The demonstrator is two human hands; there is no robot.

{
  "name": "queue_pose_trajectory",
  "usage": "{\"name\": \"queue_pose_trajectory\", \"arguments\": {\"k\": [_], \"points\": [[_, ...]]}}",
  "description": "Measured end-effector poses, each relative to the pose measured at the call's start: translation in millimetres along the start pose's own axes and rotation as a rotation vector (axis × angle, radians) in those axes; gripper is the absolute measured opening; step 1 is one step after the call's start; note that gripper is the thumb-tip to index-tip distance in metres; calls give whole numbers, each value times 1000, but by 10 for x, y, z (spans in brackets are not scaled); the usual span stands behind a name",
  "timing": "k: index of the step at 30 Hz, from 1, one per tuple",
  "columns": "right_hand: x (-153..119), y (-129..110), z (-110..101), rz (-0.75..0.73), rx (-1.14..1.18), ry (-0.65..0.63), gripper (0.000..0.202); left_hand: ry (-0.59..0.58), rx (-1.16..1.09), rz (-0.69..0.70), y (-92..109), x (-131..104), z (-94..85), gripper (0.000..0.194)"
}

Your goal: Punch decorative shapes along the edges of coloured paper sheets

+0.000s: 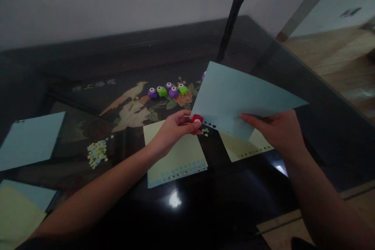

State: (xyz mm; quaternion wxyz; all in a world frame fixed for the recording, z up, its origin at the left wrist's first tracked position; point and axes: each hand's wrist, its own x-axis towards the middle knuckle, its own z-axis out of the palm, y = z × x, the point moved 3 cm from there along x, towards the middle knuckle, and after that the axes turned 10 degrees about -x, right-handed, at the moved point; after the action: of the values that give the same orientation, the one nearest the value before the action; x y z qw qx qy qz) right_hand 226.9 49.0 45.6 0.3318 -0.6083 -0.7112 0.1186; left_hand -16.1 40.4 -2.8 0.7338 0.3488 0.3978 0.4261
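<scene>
A small red craft punch with a white button (198,118) is in my left hand (177,128), thumb on the button. The corner of a light blue sheet of paper (234,90) meets the punch. My right hand (278,129) pinches that sheet near its lower edge, thumb on top and fingers beneath. Several cut-out shapes, a heart among them, run along the sheet's edge beside the punch. Below lie a pale yellow sheet over a blue one (175,156) and another yellow sheet (246,148), both with punched edges. A few tiny paper cutouts (205,132) lie under the punch.
Several purple and green punches (168,90) stand in a group farther back on the dark glossy table (187,218). To the left are a heap of small paper cutouts (97,153), a blue sheet (32,138) and a yellow-and-blue stack (22,211). A black post (234,15) rises behind.
</scene>
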Motion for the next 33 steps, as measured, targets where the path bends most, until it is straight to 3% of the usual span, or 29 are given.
{"name": "queue_pose_trajectory", "arguments": {"k": [33], "points": [[-16, 8, -5, -19, 21, -5, 10, -9, 61, -10, 3, -6, -12, 26]]}}
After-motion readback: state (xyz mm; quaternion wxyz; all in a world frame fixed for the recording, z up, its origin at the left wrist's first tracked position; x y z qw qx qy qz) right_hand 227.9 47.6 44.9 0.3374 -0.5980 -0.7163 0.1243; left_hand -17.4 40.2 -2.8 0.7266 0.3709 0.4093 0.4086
